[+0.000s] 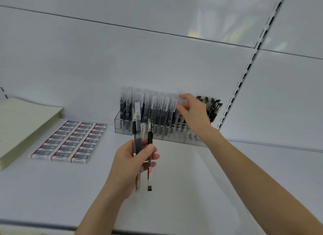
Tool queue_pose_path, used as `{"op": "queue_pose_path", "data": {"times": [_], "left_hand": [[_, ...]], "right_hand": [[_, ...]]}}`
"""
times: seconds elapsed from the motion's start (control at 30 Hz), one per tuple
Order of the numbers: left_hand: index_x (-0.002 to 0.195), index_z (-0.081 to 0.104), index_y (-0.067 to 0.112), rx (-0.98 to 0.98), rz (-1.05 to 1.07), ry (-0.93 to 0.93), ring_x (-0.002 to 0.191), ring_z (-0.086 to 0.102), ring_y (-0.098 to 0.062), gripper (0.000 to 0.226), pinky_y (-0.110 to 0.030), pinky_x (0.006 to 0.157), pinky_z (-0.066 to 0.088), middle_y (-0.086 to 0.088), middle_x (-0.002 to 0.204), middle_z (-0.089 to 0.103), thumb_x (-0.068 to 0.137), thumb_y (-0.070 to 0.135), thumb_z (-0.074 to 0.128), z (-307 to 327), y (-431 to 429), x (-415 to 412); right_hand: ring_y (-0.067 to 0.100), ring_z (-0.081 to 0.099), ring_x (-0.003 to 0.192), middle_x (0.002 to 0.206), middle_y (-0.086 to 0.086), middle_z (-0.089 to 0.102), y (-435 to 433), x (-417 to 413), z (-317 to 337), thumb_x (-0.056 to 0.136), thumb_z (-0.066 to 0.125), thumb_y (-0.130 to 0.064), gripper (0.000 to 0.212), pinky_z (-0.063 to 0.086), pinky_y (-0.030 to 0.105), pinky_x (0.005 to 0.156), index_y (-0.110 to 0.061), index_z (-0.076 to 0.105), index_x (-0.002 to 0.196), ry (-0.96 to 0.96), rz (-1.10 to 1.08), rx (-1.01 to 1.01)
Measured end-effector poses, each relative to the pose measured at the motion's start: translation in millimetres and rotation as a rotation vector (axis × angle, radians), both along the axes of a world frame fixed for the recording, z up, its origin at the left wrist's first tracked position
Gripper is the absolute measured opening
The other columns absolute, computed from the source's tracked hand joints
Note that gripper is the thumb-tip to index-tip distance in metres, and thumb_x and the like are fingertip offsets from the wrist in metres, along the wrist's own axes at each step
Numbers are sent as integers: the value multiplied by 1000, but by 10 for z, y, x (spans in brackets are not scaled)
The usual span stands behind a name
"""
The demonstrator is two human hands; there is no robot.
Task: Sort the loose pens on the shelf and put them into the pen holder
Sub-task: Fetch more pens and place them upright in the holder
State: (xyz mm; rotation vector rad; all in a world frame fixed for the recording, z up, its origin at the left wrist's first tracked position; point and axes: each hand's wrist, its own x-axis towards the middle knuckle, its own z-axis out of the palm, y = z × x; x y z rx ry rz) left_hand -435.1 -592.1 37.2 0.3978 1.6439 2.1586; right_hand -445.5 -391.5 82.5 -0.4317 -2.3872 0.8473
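White shelf [192,185]: pens [136,135] in left hand [129,164], right hand [192,110] at pen holder [119,125].

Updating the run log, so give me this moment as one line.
left grip: holds several pens upright | right grip: at pen caps in clear pen holder, blurred, hold unclear | nearby: eraser boxes

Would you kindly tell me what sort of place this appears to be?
Likely a stationery shop: a clear pen holder packed with pens, neat rows of boxed erasers, and a slotted shelving upright.
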Motion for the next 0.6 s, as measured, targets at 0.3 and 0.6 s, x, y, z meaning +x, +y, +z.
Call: {"op": "queue_pose_path", "data": {"times": [0.3,0.6], "left_hand": [[95,61,4,48,-99,-9,62,69,-13,10,-19,51,53,-4,72,73,85,3,58,57,141,67],[93,59,8,-92,-74,74,67,68,-9,6,-25,57,58,-6,83,64,87,11,58,28,343,103]], "right_hand": [[9,70,69,76,-2,72,-313,519,88,85,63,-28,13,53,18,62,-17,66,89,-27,238,-485],[10,66,54,62,-2,68,257,781,238,85,63,-7,11,56,20,58,-17,65,88,280,-24,-555]]}}
